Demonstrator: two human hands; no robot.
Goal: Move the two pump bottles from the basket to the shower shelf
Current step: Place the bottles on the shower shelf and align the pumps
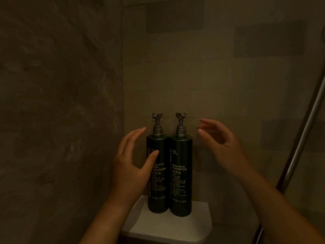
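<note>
With both pump bottles, body cleanser [157, 173] and shampoo [181, 175], upright and touching on the shower shelf [168, 226], left hand [131, 166] and right hand [221, 143] flank them, fingers spread, empty. Placement looks done; next, just withdraw.

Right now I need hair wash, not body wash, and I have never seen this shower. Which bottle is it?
Find the white shelf in the tiled corner; two dark green pump bottles stand on it side by side. The shampoo bottle is the right-hand one, nearer the metal rail, and its label reads SHAMPOO, whereas the body cleanser bottle sits behind the left hand.
</note>
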